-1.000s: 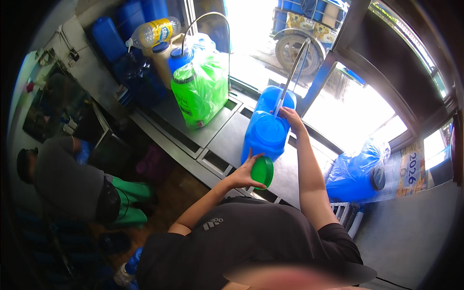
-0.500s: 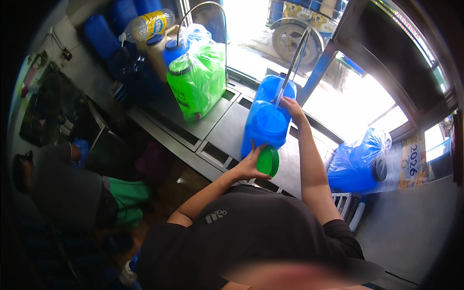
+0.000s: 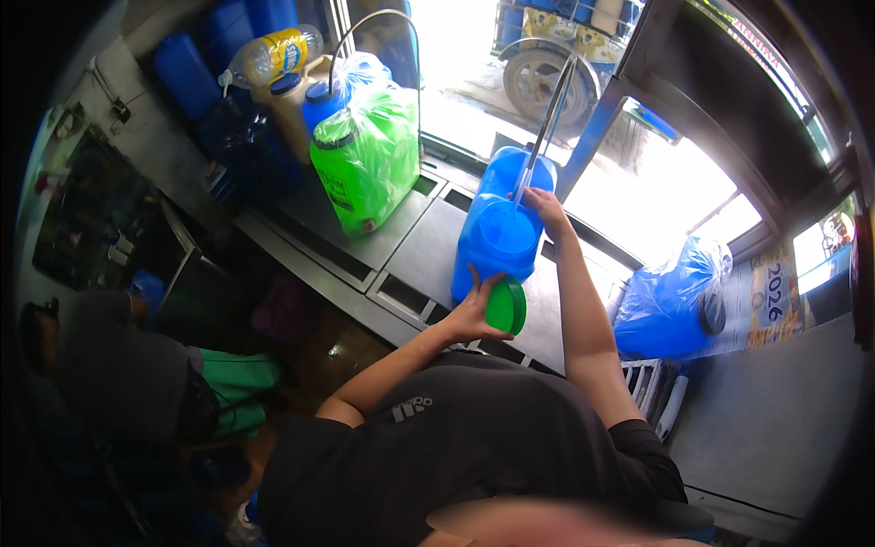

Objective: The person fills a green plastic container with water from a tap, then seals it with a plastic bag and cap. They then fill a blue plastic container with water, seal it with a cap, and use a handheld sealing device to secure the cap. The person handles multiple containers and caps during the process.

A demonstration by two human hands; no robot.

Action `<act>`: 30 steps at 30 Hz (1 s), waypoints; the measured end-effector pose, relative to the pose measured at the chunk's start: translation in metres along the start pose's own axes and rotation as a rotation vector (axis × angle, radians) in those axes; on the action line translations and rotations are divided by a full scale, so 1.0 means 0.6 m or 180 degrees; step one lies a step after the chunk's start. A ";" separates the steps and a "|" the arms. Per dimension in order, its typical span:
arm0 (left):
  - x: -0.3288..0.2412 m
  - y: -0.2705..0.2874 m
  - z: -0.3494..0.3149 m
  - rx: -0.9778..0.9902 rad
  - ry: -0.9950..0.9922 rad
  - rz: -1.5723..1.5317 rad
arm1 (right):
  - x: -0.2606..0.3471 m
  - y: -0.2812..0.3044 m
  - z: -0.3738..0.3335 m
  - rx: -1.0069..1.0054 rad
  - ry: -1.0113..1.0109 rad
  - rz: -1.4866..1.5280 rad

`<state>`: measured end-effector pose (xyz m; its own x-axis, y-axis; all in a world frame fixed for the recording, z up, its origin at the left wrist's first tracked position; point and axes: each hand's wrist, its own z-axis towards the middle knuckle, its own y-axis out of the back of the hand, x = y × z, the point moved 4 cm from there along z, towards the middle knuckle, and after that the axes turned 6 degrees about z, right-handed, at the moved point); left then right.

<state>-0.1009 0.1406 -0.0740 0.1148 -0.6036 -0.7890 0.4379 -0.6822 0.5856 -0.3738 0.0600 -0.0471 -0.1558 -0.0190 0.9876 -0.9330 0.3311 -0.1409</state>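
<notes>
A blue water jug [image 3: 469, 248] with a wide round mouth stands on the steel counter in front of me. A green round lid [image 3: 505, 306] is in my left hand [image 3: 469, 314], pinched at its edge beside the jug's near side. My right hand [image 3: 547, 213] is at the jug's far right, with its fingers closed around the lower end of a thin curved filling tube [image 3: 545, 128]. That tube comes down toward the jug's mouth. Its exact tip and the liquid level inside are hard to make out.
A green jug [image 3: 365, 173] in a clear plastic bag stands on the counter [image 3: 410, 239] at left, near a second curved tube [image 3: 417, 55]. Another bagged blue jug [image 3: 665, 314] is at right. A person [image 3: 118, 365] is at far left. Beyond the window is a vehicle wheel [image 3: 545, 82].
The view has shifted slightly. My left hand still holds the green lid and my right hand stays at the tube. Otherwise little differs.
</notes>
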 end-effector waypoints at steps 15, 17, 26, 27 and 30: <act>-0.018 0.059 -0.014 -0.0453 -0.0050 -0.1178 | -0.003 0.011 -0.005 -0.0688 0.0161 0.0291; -0.024 0.071 -0.014 -0.0572 -0.0167 -0.1187 | -0.003 0.011 -0.020 -0.0796 0.0327 0.0883; 0.042 0.053 -0.025 -0.0807 0.0199 -0.3835 | -0.065 -0.054 -0.207 -0.1250 0.1482 0.1106; 0.048 0.052 -0.027 -0.0842 0.0170 -0.3860 | -0.065 -0.061 -0.225 -0.1188 0.1417 0.0666; 0.061 0.050 -0.034 -0.0860 0.0318 -0.4291 | -0.054 -0.075 -0.261 -0.1135 0.1298 -0.0161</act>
<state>-0.0656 0.1063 -0.0891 -0.4747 0.4938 -0.7286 0.4172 -0.6026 -0.6803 -0.2757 0.1935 -0.0620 0.0909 0.3008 0.9493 -0.7571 0.6401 -0.1304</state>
